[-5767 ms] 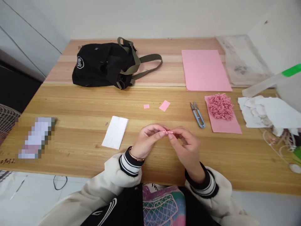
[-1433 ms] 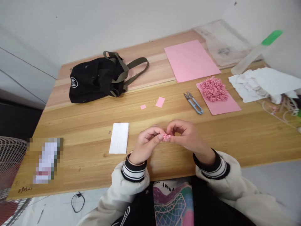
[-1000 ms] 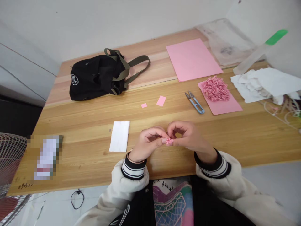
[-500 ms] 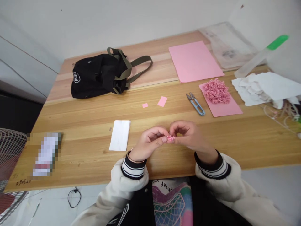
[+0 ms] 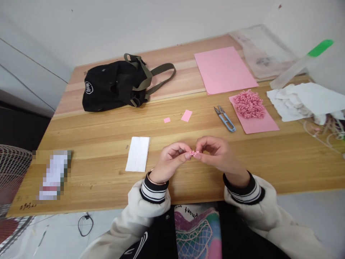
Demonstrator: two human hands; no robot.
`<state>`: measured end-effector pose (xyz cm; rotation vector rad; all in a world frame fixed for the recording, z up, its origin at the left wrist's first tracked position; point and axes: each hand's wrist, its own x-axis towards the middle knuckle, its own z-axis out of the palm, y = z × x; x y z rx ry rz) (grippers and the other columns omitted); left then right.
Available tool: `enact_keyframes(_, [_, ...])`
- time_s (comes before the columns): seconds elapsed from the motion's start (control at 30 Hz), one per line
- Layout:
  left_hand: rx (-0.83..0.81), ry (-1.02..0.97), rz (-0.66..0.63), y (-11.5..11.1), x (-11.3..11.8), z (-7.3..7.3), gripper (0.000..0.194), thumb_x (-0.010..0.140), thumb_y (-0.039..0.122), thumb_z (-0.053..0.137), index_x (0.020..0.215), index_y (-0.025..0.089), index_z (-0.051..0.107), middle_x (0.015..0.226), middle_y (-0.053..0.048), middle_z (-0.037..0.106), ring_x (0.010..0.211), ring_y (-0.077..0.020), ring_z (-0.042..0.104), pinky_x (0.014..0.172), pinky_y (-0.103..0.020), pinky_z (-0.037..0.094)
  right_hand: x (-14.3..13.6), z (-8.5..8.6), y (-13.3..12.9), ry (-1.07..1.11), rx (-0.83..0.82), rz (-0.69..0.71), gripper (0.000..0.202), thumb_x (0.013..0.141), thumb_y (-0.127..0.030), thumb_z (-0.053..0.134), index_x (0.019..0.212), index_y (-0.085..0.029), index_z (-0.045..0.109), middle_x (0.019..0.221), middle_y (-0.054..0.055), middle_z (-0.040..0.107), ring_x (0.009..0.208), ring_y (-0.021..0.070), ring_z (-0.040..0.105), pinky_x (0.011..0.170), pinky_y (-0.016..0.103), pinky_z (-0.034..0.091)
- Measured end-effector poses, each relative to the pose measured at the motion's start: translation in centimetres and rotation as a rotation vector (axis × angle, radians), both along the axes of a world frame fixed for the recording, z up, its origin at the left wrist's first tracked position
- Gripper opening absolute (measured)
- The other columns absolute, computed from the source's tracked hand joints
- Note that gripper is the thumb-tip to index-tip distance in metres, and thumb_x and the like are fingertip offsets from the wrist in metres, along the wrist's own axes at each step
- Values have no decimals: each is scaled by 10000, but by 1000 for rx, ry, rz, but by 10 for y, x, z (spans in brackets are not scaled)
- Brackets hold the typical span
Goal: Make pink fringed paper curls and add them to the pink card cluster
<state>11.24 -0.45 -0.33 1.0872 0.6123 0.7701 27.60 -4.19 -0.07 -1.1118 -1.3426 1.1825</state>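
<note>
A small pink beaded piece (image 5: pixel 194 153) is pinched between both hands above the wooden table, near its front edge. My left hand (image 5: pixel 174 160) grips its left side between thumb and forefinger. On the other side, my right hand (image 5: pixel 217 153) holds it with thumb and fingertips. Beyond the hands lie two small pink paper pieces (image 5: pixel 186 115). Blue-handled thread snips (image 5: pixel 225 118) rest with blades apart, and to their right a heap of pink stamen-like bits (image 5: pixel 249 104) sits on a pink sheet (image 5: pixel 262 124).
A white cloth (image 5: pixel 138 154) lies left of the hands. Farther back are a black bag (image 5: pixel 110 86) and a large pink sheet (image 5: pixel 225 70). White papers (image 5: pixel 318 99), a green-capped tube (image 5: pixel 302 64) and a plastic bag (image 5: pixel 266 50) are at right; a blurred-out item (image 5: pixel 55 174) is at left.
Both hands have risen slightly, and the pink piece between the fingertips has turned a little. The rest of the view has shifted slightly with the camera.
</note>
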Motion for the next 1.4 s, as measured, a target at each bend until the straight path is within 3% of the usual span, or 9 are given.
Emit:
enact_keyframes(0.2, [34,-27,-17,1,0,-1,73,729,197,669,714,135,634,705,-12,583,684,-87,533,651,-209,427,-1,-1,0,33,-5,0,149,699,-268,694,674,-174,581,625,-9,558,562,93,484,519,224,413])
enact_keyframes(0.43, [125,-90,-149,3,-3,3,37,679,159,709,676,150,672,696,-18,579,666,-94,550,636,-231,449,4,1,0,127,-36,186,166,673,-288,721,664,-167,608,627,1,587,576,106,513,547,248,416])
enact_keyframes(0.73, [143,-73,-256,3,-5,6,37,668,152,715,670,145,679,698,-33,598,664,-105,575,625,-238,473,6,0,0,113,-69,285,200,664,-329,726,678,-161,618,594,-1,592,554,105,529,545,247,421])
enact_keyframes(1.0, [91,-116,-172,3,-3,1,113,643,94,720,684,125,619,703,-2,598,680,-87,573,660,-226,457,5,0,1,175,-45,248,101,668,-222,724,706,-164,651,647,-2,617,570,90,520,546,229,412])
enact_keyframes(1.17, [-12,-151,-230,2,-3,-1,222,599,80,749,710,131,564,714,7,624,675,-91,603,634,-209,475,6,0,1,171,-57,316,131,657,-224,734,752,-163,668,599,-15,586,525,82,498,515,225,396])
enact_keyframes(1.4, [-95,-101,-119,2,-2,-2,162,642,87,724,763,134,628,726,6,651,689,-74,614,658,-182,490,3,-1,0,131,-45,149,94,677,-235,715,686,-160,659,631,6,606,572,97,512,536,235,406])
